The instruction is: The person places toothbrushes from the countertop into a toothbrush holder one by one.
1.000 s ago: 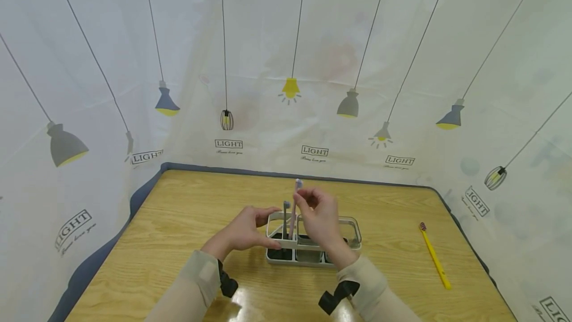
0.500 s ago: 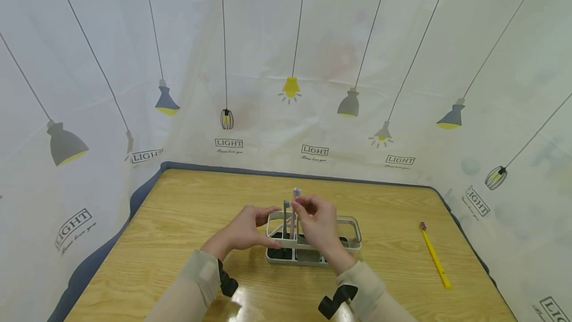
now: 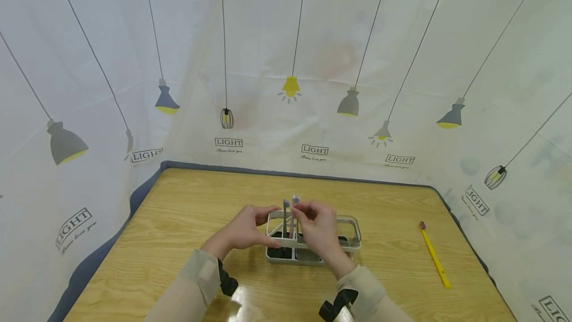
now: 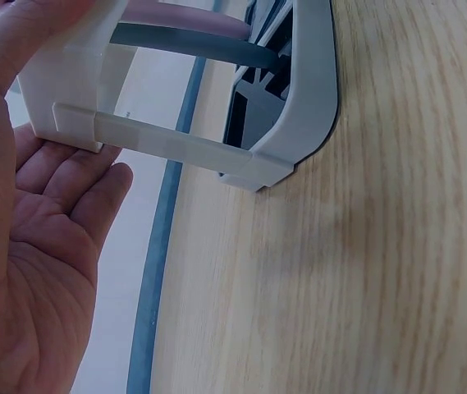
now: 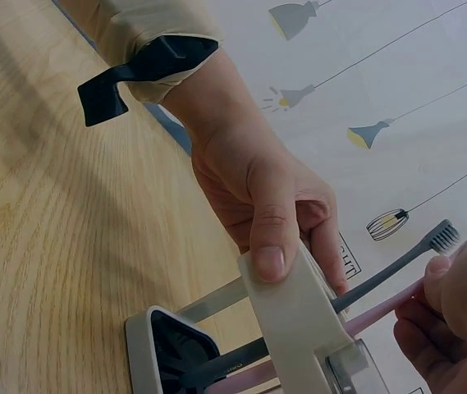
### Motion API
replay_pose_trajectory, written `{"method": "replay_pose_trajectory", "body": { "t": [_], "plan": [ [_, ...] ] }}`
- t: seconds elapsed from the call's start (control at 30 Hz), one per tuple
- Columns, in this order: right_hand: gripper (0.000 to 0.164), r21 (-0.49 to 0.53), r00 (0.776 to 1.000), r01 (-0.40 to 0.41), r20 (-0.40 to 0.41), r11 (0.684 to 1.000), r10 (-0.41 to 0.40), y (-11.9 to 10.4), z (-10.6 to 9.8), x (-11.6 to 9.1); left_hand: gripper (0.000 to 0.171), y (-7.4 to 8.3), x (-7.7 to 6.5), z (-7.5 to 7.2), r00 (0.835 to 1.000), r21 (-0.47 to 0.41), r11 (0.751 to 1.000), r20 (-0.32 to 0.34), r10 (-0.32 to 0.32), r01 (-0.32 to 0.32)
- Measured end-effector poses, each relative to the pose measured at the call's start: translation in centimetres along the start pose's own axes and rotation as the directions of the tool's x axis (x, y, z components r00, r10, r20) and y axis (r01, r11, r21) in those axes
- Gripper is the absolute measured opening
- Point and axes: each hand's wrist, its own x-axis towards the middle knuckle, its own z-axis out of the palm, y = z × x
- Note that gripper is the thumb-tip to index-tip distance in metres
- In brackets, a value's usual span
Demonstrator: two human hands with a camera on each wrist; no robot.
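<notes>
A white compartment holder [image 3: 350,223] stands mid-table. My left hand [image 3: 267,226] grips its left end, with the thumb on the wall [image 5: 276,261] and the fingers behind [image 4: 69,176]. A grey toothbrush [image 3: 285,211] stands upright in the left compartment. Beside it stands a pink toothbrush [image 3: 295,201], which my right hand [image 3: 302,211] pinches near the head with its handle down in the holder. In the right wrist view both brushes, grey [image 5: 397,264] and pink [image 5: 381,306], lean out of the holder [image 5: 295,328].
A yellow toothbrush [image 3: 434,255] lies on the wooden table [image 3: 187,212] to the right of the holder. Printed cloth walls [image 3: 313,63] close off the back and both sides. A dark blue edge [image 3: 134,198] runs along the table's left and far sides.
My right hand has come down, sinking the pink toothbrush lower into the holder beside the grey one. The left hand has stayed on the holder's end.
</notes>
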Motion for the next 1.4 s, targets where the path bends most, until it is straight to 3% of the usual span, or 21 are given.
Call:
{"method": "replay_pose_trajectory", "body": {
  "t": [0.3, 0.9, 1.1, 1.4],
  "plan": [
    [0.003, 0.034, 1.0, -0.01, 0.011, 0.999, 0.009, 0.7, 0.1, -0.4, 0.098, 0.2, 0.1, 0.1, 1.0, -0.012, 1.0, 0.003, -0.01, 0.01],
    [0.005, -0.01, 1.0, -0.004, 0.017, 1.0, 0.004, 1.2, -0.4, -0.8, 0.097, 0.2, 0.2, 0.2, 1.0, 0.006, 1.0, 0.006, 0.01, -0.01],
    [0.006, -0.003, 0.999, -0.031, 0.044, 1.0, 0.031, 0.9, -1.1, -1.0, 0.095, 0.3, 0.1, 0.2, 1.0, -0.001, 1.0, 0.008, 0.003, -0.003],
    [0.007, -0.001, 0.999, -0.046, 0.019, 0.999, 0.046, 0.9, -2.9, -0.7, 0.095, 0.4, -0.1, 0.1, 1.0, 0.02, 1.0, -0.014, -0.017, 0.018]
  ]
}}
